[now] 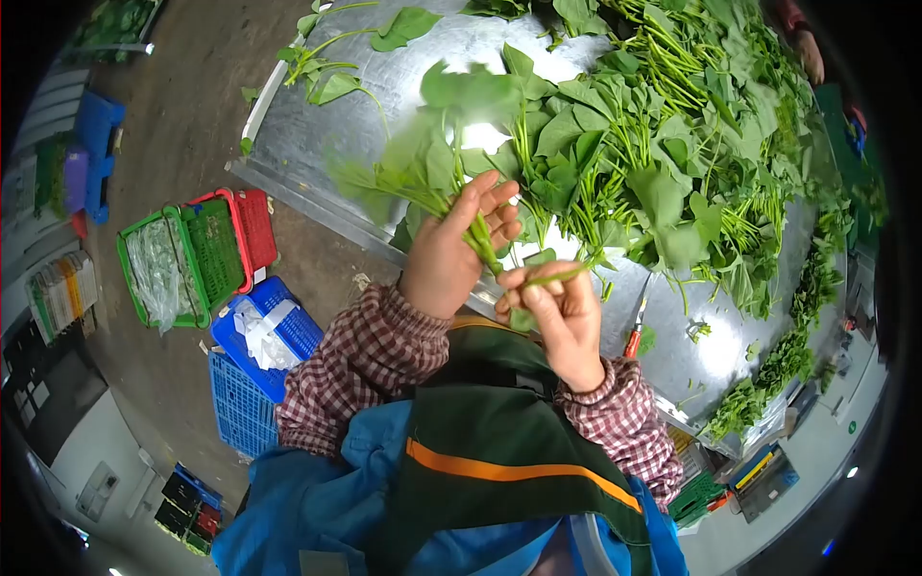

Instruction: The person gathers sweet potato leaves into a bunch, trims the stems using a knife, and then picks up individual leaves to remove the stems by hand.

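Observation:
My left hand (461, 240) is wrapped round a bunch of leafy green stems (413, 182), whose leaves point up and left and are blurred. My right hand (557, 312) pinches a single green stem (560, 276) close to the cut ends of the bunch, just right of my left hand. Beyond both hands, a big heap of leafy greens (663, 144) lies on the metal table (288, 144). A knife with a red handle (633, 343) rests on the table to the right of my right hand.
Green crate (208, 252), red crate (254, 228) and blue crates (242, 403) stand on the floor at left. Loose stems lie at the table's far left corner. Another person's hand (810, 58) shows at the upper right. More greens (768, 374) line the table's right edge.

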`<action>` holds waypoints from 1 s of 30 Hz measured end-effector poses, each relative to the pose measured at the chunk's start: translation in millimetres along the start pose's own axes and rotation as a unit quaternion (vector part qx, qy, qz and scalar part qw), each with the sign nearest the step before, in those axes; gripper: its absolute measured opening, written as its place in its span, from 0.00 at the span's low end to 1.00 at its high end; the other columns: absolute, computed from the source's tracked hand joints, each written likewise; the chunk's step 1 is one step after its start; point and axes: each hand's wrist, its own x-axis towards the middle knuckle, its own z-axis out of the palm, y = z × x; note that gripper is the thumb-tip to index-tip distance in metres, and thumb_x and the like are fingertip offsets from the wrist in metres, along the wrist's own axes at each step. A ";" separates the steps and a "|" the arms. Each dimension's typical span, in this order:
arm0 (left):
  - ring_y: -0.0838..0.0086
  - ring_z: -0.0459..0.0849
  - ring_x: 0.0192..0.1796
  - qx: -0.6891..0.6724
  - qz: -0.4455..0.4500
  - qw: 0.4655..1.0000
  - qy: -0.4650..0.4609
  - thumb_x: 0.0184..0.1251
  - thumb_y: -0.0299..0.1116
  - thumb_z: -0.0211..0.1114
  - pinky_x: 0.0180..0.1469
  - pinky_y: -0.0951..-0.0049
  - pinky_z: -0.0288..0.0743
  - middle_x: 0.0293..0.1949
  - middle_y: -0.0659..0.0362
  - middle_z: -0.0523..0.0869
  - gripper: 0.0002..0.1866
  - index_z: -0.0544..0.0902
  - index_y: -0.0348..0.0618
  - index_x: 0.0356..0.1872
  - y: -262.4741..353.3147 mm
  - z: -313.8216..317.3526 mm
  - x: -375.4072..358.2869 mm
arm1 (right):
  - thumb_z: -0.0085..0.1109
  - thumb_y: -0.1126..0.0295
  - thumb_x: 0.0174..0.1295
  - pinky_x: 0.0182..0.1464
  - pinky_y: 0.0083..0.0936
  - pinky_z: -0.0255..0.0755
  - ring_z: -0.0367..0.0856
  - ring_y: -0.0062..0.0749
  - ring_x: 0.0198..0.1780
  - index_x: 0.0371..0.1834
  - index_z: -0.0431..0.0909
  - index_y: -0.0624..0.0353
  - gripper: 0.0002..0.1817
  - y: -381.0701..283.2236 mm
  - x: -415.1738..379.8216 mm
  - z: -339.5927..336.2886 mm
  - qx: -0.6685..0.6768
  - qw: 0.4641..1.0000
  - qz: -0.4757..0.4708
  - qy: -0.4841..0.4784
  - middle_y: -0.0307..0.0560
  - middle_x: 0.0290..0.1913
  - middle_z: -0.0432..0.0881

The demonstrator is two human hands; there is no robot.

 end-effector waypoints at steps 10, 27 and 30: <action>0.81 0.66 0.30 0.052 0.016 0.995 -0.084 0.71 0.36 0.45 0.36 0.79 0.62 0.40 0.58 0.75 0.24 0.58 0.35 0.63 2.5 -10.3 3.8 | 0.50 0.78 0.60 0.32 0.19 0.69 0.74 0.24 0.28 0.43 0.69 0.64 0.08 -7.3 -25.0 -57.6 -0.584 0.811 -0.036 0.018 0.44 0.33 0.76; 0.76 0.71 0.34 -0.124 -0.049 0.991 -0.030 0.71 0.36 0.45 0.39 0.78 0.66 0.33 0.59 0.74 0.18 0.68 0.34 0.55 -11.9 -8.6 6.2 | 0.39 0.67 0.63 0.36 0.18 0.65 0.65 0.22 0.25 0.35 0.67 0.58 0.08 -29.5 40.2 -1.5 0.272 0.951 -0.071 0.124 0.39 0.24 0.69; 0.77 0.70 0.35 -0.071 0.038 0.997 -0.018 0.70 0.38 0.47 0.39 0.77 0.65 0.32 0.63 0.72 0.17 0.69 0.38 0.54 -16.2 -18.2 14.8 | 0.38 0.64 0.62 0.21 0.17 0.58 0.56 0.22 0.14 0.29 0.64 0.56 0.09 -22.6 21.4 -14.3 0.307 0.951 0.020 -0.020 0.38 0.16 0.60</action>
